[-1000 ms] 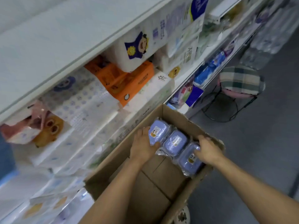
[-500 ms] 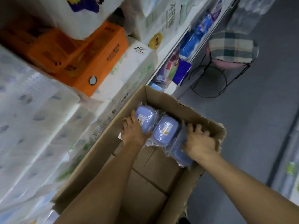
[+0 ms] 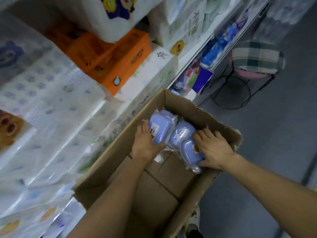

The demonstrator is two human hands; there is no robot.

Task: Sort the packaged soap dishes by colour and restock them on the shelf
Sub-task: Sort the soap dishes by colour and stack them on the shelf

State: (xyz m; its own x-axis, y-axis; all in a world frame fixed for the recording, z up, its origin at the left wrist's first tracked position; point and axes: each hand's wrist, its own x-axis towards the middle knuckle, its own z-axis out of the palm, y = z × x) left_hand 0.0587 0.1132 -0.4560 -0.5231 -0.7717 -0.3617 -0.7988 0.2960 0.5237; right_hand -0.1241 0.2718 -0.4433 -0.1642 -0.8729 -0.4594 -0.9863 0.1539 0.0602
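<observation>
Soap dishes, three of them, lilac-blue and each sealed in clear film, lie in a row at the far end of an open cardboard box (image 3: 221, 117) that stands beside the shelf (image 3: 193, 54). The left hand (image 3: 147, 143) cups the left soap dish (image 3: 160, 128), palm against its side and thumb curled under its near edge, so that it tips up on edge. The right hand (image 3: 213, 148) lies over the right soap dish (image 3: 189, 151), fingers (image 3: 199, 134) spread and bent over its top and reaching onto the middle soap dish (image 3: 181, 133); whether the thumb is hooked beneath cannot be told.

Judging by their look, these are hard plastic shells: light, stiff, unlikely to crush. The film is the trouble; it looks slick and loose, with crinkled tails at the ends, so a pinch on the wrap alone would likely slide or tear. Better to span each dish across its short sides, or press the row together from both ends and lift it as one block. All three match in colour, so they can probably go to the shelf together.
</observation>
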